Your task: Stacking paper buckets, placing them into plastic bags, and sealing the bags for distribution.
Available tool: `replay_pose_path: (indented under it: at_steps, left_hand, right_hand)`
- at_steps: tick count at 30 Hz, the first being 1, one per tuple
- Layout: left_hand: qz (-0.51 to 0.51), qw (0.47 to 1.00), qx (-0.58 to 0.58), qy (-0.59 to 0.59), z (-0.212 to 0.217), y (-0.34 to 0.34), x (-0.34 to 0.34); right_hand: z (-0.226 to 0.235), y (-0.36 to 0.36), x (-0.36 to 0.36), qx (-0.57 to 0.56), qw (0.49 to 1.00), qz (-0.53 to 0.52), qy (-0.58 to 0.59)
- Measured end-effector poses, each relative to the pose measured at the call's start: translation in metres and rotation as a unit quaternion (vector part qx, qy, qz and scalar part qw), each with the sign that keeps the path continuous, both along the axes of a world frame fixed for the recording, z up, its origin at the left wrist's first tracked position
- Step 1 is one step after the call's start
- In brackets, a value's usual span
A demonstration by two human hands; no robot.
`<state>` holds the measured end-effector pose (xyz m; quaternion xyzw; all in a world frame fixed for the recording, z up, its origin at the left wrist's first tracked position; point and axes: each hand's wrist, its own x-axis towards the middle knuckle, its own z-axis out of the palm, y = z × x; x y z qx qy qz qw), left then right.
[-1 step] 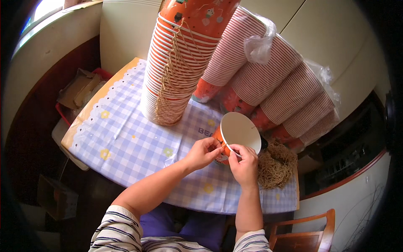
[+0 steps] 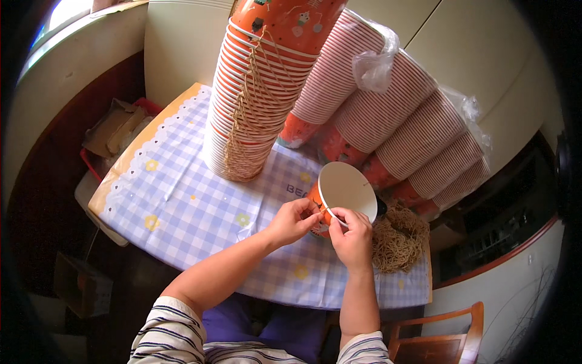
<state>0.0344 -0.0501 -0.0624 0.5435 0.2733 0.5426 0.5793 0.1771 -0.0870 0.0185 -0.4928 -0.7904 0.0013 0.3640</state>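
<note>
An orange paper bucket (image 2: 348,185) with a white rim and pale inside leans on the table, its mouth tipped toward me. My right hand (image 2: 351,235) pinches the bucket's near rim, thumb outside and fingers over the edge. Close beside it, my left hand (image 2: 296,221) is closed in a pinch against the bucket's outer side; what its fingertips hold is too small to make out. A tangled heap of tan cords (image 2: 397,239) lies just right of my right hand. One short bit of cord shows at the rim's far right.
A tall stack of nested buckets (image 2: 273,79) stands left of centre, cord loops hanging down its side. Several plastic-wrapped bucket stacks (image 2: 388,109) lean behind. A checked cloth (image 2: 182,200) covers the table. A wooden chair (image 2: 442,340) is at the lower right.
</note>
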Motion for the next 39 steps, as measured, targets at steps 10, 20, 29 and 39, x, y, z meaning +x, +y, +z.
replay_pose_path:
  at_steps: [10, 20, 29, 39]
  left_hand:
    - [0.03, 0.999, 0.03, 0.014, -0.011, 0.004, 0.006]
    - [0.059, 0.995, 0.049, 0.062, -0.007, 0.004, 0.005]
    - [0.061, 0.993, 0.068, 0.072, -0.007, 0.005, 0.003]
    - [0.06, 0.994, 0.073, 0.059, -0.007, 0.003, 0.003]
  right_hand:
    - [-0.008, 0.009, -0.011, 0.084, 0.991, -0.025, -0.098]
    - [-0.008, 0.01, -0.008, 0.096, 0.985, -0.018, -0.141]
    - [-0.009, 0.013, -0.009, 0.102, 0.987, -0.006, -0.121]
    - [-0.014, 0.014, -0.008, 0.143, 0.986, -0.015, -0.085]
